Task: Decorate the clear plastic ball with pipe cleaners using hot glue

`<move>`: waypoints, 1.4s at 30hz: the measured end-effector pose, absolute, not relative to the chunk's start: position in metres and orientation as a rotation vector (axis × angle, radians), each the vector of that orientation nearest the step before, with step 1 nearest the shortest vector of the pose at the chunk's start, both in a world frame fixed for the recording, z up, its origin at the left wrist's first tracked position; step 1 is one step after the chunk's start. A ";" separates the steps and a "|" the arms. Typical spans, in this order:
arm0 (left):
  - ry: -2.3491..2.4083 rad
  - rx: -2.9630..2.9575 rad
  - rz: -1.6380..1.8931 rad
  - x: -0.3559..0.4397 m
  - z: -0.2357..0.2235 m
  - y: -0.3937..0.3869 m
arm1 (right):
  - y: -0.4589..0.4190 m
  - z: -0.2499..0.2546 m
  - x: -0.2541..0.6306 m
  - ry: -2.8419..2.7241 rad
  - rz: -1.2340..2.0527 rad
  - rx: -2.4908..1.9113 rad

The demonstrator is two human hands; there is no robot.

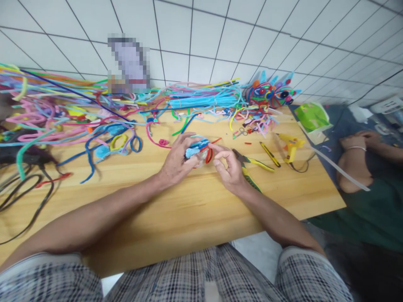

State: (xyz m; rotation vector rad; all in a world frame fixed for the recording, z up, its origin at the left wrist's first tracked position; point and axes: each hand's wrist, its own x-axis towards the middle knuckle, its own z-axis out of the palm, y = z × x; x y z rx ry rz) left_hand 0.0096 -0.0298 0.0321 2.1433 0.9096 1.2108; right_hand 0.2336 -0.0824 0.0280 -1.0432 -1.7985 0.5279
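Over the middle of the wooden table, my left hand (178, 160) grips a small bundle of blue fuzzy pipe cleaners (197, 148) with red loops at its right side. Its thumb lies below the piece and the fingers wrap behind it. My right hand (230, 167) comes in from the right, index finger stretched to the edge of the piece and the other fingers loosely bent. Nothing shows in its grasp. Beside that hand lie pliers (256, 162) with yellow and black handles. The underside of the bundle is hidden by my left hand.
Loose pipe cleaners (37, 113) pile up at the left and back, with a light blue bundle (204, 100) among them. A yellow utility knife (270, 154), a yellow glue gun (291, 147) and scissors (241, 132) lie right. Finished colourful figures (260, 93) stand behind. Another person's arm (354, 161) rests at far right.
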 end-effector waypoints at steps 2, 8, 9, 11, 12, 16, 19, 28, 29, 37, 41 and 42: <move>0.910 2.144 1.196 0.009 0.033 -0.030 | -0.083 0.028 0.234 -1.798 0.549 -1.042; 0.910 2.130 1.171 0.007 0.037 -0.032 | -0.085 0.025 0.232 -1.757 0.594 -1.024; 0.920 2.128 1.163 0.007 0.037 -0.032 | -0.086 0.024 0.231 -1.751 0.605 -1.026; 0.939 2.126 1.144 0.006 0.038 -0.034 | -0.087 0.021 0.230 -1.730 0.624 -1.017; 0.945 2.127 1.137 0.006 0.038 -0.035 | -0.088 0.020 0.231 -1.721 0.635 -1.009; 0.947 2.128 1.145 0.005 0.038 -0.039 | -0.091 0.018 0.233 -1.734 0.675 -1.021; 0.944 2.123 1.145 0.005 0.039 -0.039 | -0.091 0.018 0.236 -1.768 0.669 -1.080; 0.938 2.159 1.166 0.007 0.034 -0.036 | -0.085 0.014 0.232 -1.775 0.605 -1.024; 0.933 2.163 1.174 0.008 0.033 -0.035 | -0.084 0.013 0.231 -1.760 0.602 -1.023; 0.929 2.186 1.239 0.012 0.028 -0.030 | -0.071 0.014 0.234 -1.608 0.436 -1.036; 0.922 2.179 1.235 0.013 0.027 -0.029 | -0.065 0.014 0.240 -1.536 0.507 -1.104; 0.922 2.176 1.236 0.013 0.026 -0.029 | -0.064 0.014 0.240 -1.510 0.515 -1.143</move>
